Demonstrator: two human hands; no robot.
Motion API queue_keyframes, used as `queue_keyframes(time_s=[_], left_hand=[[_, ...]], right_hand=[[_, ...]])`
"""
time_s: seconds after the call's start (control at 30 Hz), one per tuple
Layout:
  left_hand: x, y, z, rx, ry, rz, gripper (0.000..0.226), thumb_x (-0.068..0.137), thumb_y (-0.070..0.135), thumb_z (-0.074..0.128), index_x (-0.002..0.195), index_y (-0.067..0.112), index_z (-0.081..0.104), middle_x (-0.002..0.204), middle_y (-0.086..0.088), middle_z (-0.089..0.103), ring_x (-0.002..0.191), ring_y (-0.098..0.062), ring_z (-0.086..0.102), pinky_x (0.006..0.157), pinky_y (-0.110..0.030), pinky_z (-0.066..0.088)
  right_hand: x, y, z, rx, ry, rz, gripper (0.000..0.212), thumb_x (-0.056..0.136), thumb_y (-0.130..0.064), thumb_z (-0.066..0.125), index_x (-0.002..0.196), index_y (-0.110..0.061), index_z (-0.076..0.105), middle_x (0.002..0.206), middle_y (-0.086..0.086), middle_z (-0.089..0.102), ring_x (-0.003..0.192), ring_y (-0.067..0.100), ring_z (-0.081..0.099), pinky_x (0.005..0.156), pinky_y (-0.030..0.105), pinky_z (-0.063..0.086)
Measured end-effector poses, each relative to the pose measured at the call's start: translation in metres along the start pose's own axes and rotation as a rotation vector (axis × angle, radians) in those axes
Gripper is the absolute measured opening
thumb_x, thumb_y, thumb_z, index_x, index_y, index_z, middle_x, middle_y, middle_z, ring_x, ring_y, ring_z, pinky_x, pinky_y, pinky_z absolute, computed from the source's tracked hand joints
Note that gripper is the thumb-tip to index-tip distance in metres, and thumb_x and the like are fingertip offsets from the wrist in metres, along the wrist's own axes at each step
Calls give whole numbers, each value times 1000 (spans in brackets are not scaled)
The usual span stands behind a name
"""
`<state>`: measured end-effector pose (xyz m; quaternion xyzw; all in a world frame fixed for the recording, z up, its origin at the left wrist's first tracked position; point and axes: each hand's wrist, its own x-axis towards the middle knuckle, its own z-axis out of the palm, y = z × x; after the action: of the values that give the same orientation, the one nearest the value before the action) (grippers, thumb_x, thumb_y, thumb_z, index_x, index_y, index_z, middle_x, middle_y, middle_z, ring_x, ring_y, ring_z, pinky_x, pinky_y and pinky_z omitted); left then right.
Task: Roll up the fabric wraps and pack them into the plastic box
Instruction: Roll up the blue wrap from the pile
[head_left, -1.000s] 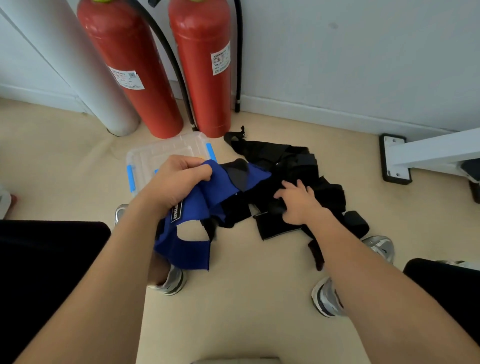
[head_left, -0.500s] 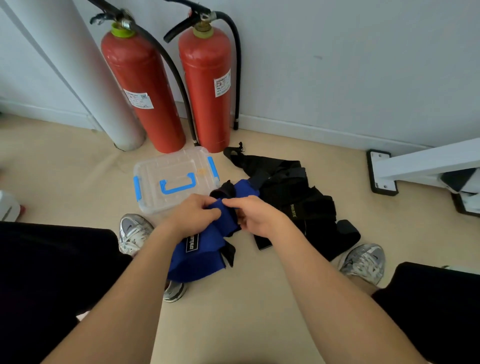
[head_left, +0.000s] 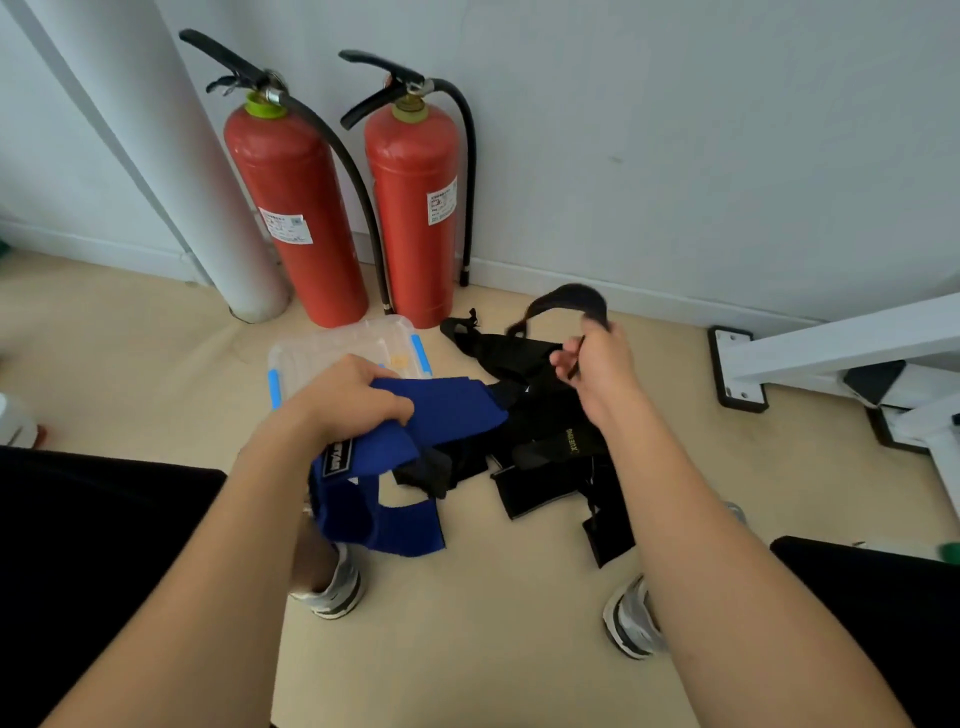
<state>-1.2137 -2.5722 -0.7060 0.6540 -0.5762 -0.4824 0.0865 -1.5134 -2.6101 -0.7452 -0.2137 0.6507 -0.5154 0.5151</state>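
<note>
Our left hand (head_left: 353, 395) is curled tight around a blue fabric wrap (head_left: 447, 415). The wrap hangs down from that hand in a loose bunch, not rolled, and a black label shows on it. Our right hand (head_left: 597, 364) is up off the floor and pinches a black strap (head_left: 566, 301). The strap bends in a loop above the fingers and looks blurry. We cannot tell what its other end joins.

Between our two hands, a pile of black wraps (head_left: 545, 431) lies flat on the tan floor (head_left: 467, 649). The clear plastic box (head_left: 332, 345) with blue clips sits on the floor just behind our left hand. Two red fire extinguishers (head_left: 296, 208) stand right behind the box, against the wall. Our two grey shoes (head_left: 332, 587) rest on the floor near the wraps.
</note>
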Motion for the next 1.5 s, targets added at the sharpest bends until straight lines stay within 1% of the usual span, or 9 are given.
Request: queue_keyframes(time_s=[0.27, 0.37, 0.53, 0.8, 0.9, 1.03, 1.2, 1.37, 1.5], left_hand=[[-23, 33, -28, -121, 64, 88, 15, 72, 15, 75, 85, 12, 82, 69, -6, 72, 59, -14, 65, 52, -24, 52], [-29, 40, -26, -204, 23, 131, 25, 62, 21, 74, 82, 9, 81, 70, -11, 72, 61, -19, 65, 55, -27, 51], [-32, 44, -29, -268, -32, 213, 17, 63, 20, 74, 76, 10, 79, 72, -12, 71, 62, -20, 66, 60, -31, 51], [-29, 43, -17, -306, -126, 318, 41, 63, 13, 71, 93, -15, 68, 77, -18, 64, 67, -24, 59, 61, -32, 48], [-24, 43, -14, -431, -108, 350, 54, 57, 19, 75, 99, -15, 70, 84, -19, 65, 71, -26, 60, 65, -34, 49], [-16, 41, -7, -544, -11, 312, 59, 58, 29, 75, 97, -14, 66, 84, -18, 65, 74, -28, 58, 69, -36, 46], [-5, 35, -10, -444, -3, 122, 28, 76, 38, 81, 84, 11, 81, 90, -10, 80, 78, -27, 71, 74, -33, 55], [-8, 24, -18, -224, -298, 21, 24, 101, 35, 73, 98, 16, 88, 102, -13, 84, 84, -21, 81, 70, -26, 61], [-12, 20, -8, -99, -389, -42, 25, 104, 32, 71, 105, 13, 86, 107, -10, 84, 100, -28, 80, 95, -41, 62]], right_hand=[[-3, -54, -5, 54, -25, -170, 43, 96, -5, 49, 133, -25, 40, 109, 11, 76, 93, 25, 83, 65, 28, 60], [1, -21, -18, -297, 59, -95, 51, 99, -10, 60, 140, -23, 33, 124, 15, 70, 94, 26, 78, 62, 29, 57], [-5, 54, -39, -1157, -7, 101, 119, 83, -42, 88, 167, -26, 5, 161, 25, 24, 143, 51, 36, 113, 62, 42], [-13, 76, -9, -1388, -357, -520, 81, 94, -40, 76, 160, -44, 30, 174, 8, 9, 155, 45, 15, 120, 65, 32], [-3, 75, -4, -1314, -367, -418, 52, 101, -25, 65, 149, -32, 46, 157, 8, 43, 146, 38, 37, 116, 61, 38], [5, 75, -17, -1065, -146, -433, 31, 98, -4, 63, 119, -25, 55, 96, -9, 64, 87, 16, 65, 87, 41, 52], [8, 47, -18, -381, -70, -135, 31, 105, 1, 50, 124, -23, 48, 93, 12, 76, 54, 23, 69, 53, 31, 57], [-3, -14, -20, -234, -100, -201, 31, 102, -5, 57, 115, -27, 75, 94, 0, 84, 71, 19, 79, 56, 31, 60], [-23, -60, -15, -146, -341, -80, 31, 112, -22, 46, 123, -28, 75, 105, 18, 83, 90, 39, 83, 69, 42, 67]])
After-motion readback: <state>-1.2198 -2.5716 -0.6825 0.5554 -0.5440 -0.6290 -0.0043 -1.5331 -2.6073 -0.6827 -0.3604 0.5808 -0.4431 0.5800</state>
